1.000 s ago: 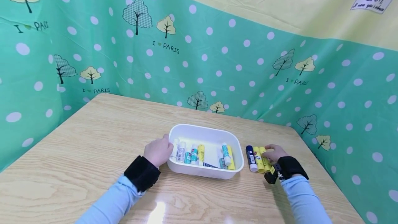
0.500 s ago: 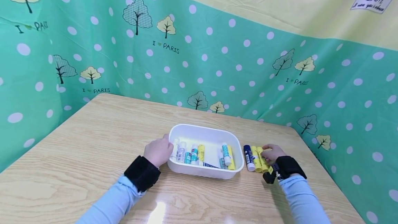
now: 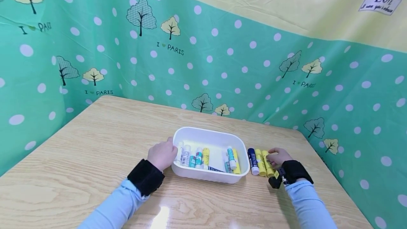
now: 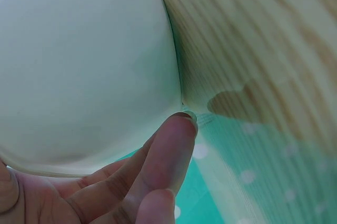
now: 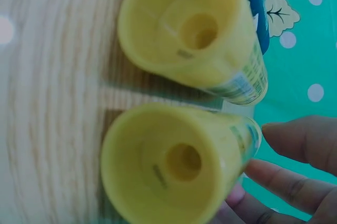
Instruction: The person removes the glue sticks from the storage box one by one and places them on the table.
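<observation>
Yellow glue sticks (image 3: 264,163), two, meet straight right-hand fingers (image 3: 272,156); left fingers (image 3: 168,150) grip one tray (image 3: 210,134).

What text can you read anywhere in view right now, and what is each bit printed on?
"I PARIS", with a small heart between the words: on the green dotted backdrop cloth, repeated beside the tree prints.
"LOVE": on a small patch on the yellow upper cloth; the last letter is cut off, and the script line under it is too small to read.
Glue stick labels in the white tray and on the table: too small.
Marks on the yellow stick bases: blurred.
</observation>
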{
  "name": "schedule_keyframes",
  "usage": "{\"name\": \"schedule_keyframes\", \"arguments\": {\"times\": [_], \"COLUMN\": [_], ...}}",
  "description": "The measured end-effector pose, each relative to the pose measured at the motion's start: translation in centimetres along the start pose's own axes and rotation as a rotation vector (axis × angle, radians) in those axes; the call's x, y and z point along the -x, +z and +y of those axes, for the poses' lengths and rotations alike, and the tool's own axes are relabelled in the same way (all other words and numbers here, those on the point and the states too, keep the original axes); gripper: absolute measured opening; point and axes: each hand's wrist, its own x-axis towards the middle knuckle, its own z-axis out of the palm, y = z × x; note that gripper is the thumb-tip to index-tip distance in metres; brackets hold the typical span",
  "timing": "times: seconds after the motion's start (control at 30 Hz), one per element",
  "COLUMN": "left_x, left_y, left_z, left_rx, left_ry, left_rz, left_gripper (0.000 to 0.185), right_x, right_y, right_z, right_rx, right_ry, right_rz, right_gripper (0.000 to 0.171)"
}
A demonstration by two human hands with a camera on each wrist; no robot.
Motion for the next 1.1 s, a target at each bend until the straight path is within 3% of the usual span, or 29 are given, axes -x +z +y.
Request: {"name": "schedule_keyframes", "arguments": {"times": [0.23, 0.37, 0.5, 0.73, 0.9, 1.1], "left_x": [0.1, 0.1, 0.1, 0.1, 0.2, 0.3], "left_y": [-0.1, -0.1, 0.0, -0.1, -0.1, -0.1], "left_z": [0.0, 0.0, 0.0, 0.1, 0.1, 0.1], "left_rx": [0.008, 0.008, 0.006, 0.003, 0.003, 0.009], "left_ry": [0.001, 0.002, -0.001, -0.003, -0.004, -0.003], "left_rz": [-0.007, -0.008, -0.01, -0.015, -0.019, -0.021], "left_gripper": [0.038, 0.038, 0.038, 0.039, 0.04, 0.04], "right_x": [-0.5, 0.8, 2.7, 3.2, 4.1, 5.8], "right_y": [-0.5, -0.7, -1.1, -1.6, -1.7, -1.4], "right_z": [0.2, -0.8, -2.1, -2.6, -4.6, -8.1], "right_rx": [-0.065, -0.11, -0.092, -0.056, 0.013, 0.068], "right_ry": [-0.046, -0.013, 0.006, -0.02, -0.09, -0.261], "right_rz": [-0.041, -0.039, -0.017, 0.0, 0.045, 0.087], "right_gripper": [0.047, 0.045, 0.043, 0.048, 0.049, 0.046]}}
